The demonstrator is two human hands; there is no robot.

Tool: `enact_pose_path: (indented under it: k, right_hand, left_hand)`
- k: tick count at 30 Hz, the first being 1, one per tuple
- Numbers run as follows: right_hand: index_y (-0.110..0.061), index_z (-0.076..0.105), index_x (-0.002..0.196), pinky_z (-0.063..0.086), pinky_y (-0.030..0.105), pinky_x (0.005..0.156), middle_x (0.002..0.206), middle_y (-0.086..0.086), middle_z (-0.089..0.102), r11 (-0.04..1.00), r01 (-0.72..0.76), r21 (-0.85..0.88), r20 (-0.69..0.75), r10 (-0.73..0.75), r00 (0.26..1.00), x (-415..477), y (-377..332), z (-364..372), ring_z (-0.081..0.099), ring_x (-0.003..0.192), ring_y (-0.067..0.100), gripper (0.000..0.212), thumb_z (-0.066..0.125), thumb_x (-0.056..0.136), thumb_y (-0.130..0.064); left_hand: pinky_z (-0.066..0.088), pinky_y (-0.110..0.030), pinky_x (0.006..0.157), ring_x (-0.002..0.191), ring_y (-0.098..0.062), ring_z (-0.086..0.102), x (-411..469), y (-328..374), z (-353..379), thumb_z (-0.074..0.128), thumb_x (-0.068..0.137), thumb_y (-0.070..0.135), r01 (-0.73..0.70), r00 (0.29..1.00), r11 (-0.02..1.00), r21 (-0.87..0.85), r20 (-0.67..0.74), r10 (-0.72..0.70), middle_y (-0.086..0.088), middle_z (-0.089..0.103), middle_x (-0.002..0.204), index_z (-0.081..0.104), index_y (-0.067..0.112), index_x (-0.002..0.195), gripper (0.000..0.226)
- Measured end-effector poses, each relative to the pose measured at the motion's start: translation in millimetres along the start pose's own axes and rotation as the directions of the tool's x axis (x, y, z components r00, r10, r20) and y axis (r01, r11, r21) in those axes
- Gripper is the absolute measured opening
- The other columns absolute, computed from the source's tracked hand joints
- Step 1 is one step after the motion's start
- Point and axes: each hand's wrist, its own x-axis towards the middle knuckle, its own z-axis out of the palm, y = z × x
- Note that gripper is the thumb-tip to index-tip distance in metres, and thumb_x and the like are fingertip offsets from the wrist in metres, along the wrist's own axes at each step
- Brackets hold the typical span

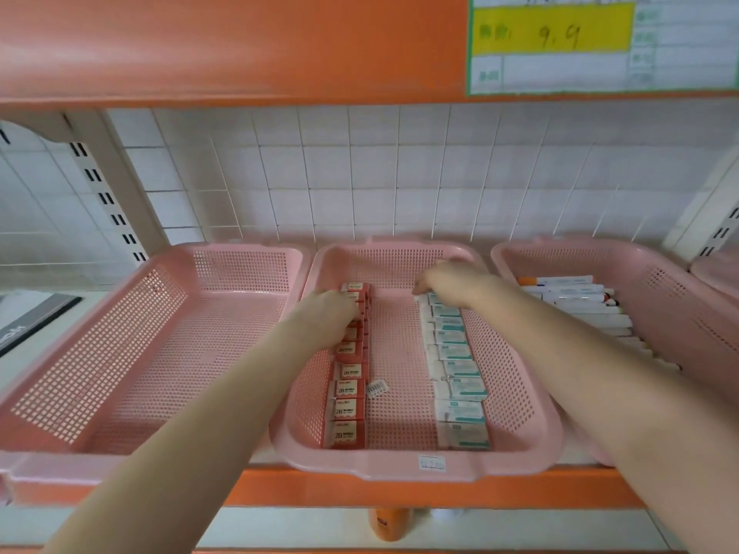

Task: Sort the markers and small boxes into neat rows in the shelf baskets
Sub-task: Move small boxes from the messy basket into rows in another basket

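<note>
The middle pink basket (pixel 416 461) holds two rows of small boxes. A row of red boxes (pixel 347 409) runs along its left side, and a row of white-and-teal boxes (pixel 460 393) runs along its right side. My left hand (pixel 328 313) rests on the far end of the red row, fingers curled over the boxes there. My right hand (pixel 452 283) lies over the far end of the white-and-teal row, fingertips touching the last box. The right pink basket (pixel 664 281) holds white markers (pixel 580 301) lying side by side.
The left pink basket (pixel 120 353) holds nothing. A loose barcode sticker (pixel 376 389) lies on the middle basket's floor between the rows. An orange shelf (pixel 240 46) with a price label (pixel 560 38) hangs close overhead. White wire grid backs the shelf.
</note>
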Motion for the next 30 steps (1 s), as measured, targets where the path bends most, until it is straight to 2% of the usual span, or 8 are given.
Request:
enact_pose_path:
  k: [2,6,10,15,21,26,28,30]
  right_hand:
    - [-0.019,0.067,0.113,0.045,0.039,0.097,0.123,0.008,0.061,0.999,0.019,-0.038,-0.031,-0.021,0.999,1,0,2,0.056,0.112,0.028,0.03,0.056,0.087,-0.028]
    - [-0.031,0.063,0.121,0.038,0.037,0.106,0.14,0.002,0.049,0.998,0.013,0.059,-0.073,-0.009,0.997,4,2,6,0.047,0.125,0.024,0.033,0.057,0.09,-0.019]
    - [-0.032,0.055,0.129,0.038,0.036,0.102,0.139,0.002,0.047,0.999,0.029,0.026,-0.066,-0.027,0.997,-1,1,5,0.044,0.126,0.026,0.04,0.055,0.09,-0.04]
    - [-0.042,0.063,0.118,0.038,0.036,0.099,0.134,-0.002,0.047,0.997,0.075,-0.021,-0.067,-0.076,0.995,-4,-2,2,0.044,0.125,0.025,0.04,0.052,0.092,-0.013]
    - [-0.043,0.061,0.12,0.04,0.034,0.094,0.136,-0.003,0.048,0.998,0.054,-0.018,-0.062,-0.055,0.997,-5,-3,3,0.047,0.122,0.024,0.041,0.05,0.093,-0.013]
    - [-0.043,0.055,0.126,0.044,0.025,0.083,0.141,-0.006,0.048,0.987,0.063,0.151,-0.127,-0.044,0.991,-3,-4,-5,0.054,0.11,0.012,0.057,0.049,0.089,0.0]
    - [-0.04,0.056,0.126,0.047,0.026,0.078,0.144,-0.002,0.044,0.977,0.097,0.189,-0.173,-0.064,0.983,-9,0,-21,0.055,0.11,0.016,0.06,0.046,0.087,0.005]
    - [-0.03,0.058,0.127,0.041,0.026,0.083,0.14,0.003,0.045,0.957,0.143,0.253,-0.215,-0.089,0.973,-23,10,-36,0.053,0.115,0.02,0.056,0.044,0.088,0.007]
  left_hand:
    - [0.05,-0.036,0.09,0.101,-0.021,0.06,2,-1,2,0.052,0.091,0.013,-0.004,1.0,1.0,0.005,-0.002,0.004,-0.001,0.065,0.109,0.066,0.021,0.112,0.027]
    - [0.049,-0.037,0.092,0.103,-0.022,0.06,3,-3,6,0.053,0.09,0.014,-0.004,1.0,1.0,0.006,0.004,0.004,-0.001,0.065,0.11,0.065,0.021,0.114,0.028]
    - [0.048,-0.038,0.094,0.107,-0.023,0.058,3,-4,7,0.054,0.089,0.014,0.006,1.0,1.0,-0.029,0.003,-0.006,-0.002,0.064,0.115,0.064,0.024,0.119,0.033]
    - [0.046,-0.038,0.097,0.111,-0.023,0.057,2,-2,6,0.056,0.09,0.015,0.023,1.0,0.998,-0.06,0.0,-0.023,-0.001,0.063,0.119,0.062,0.027,0.123,0.036]
    - [0.048,-0.04,0.095,0.108,-0.023,0.058,2,-3,7,0.058,0.089,0.017,0.037,0.999,0.997,-0.065,0.011,-0.037,-0.003,0.064,0.118,0.063,0.027,0.121,0.035]
    - [0.048,-0.037,0.096,0.11,-0.02,0.057,-2,1,0,0.055,0.091,0.013,0.009,0.998,0.998,-0.06,0.067,-0.005,-0.001,0.062,0.12,0.06,0.024,0.125,0.036]
    - [0.049,-0.036,0.094,0.106,-0.018,0.059,-4,0,-6,0.054,0.091,0.013,-0.015,0.991,0.999,-0.038,0.129,0.019,-0.001,0.063,0.118,0.061,0.02,0.122,0.032]
    - [0.049,-0.035,0.093,0.106,-0.017,0.058,-4,4,-17,0.056,0.092,0.018,-0.061,0.984,0.998,-0.029,0.163,0.065,-0.001,0.061,0.121,0.058,0.017,0.123,0.032]
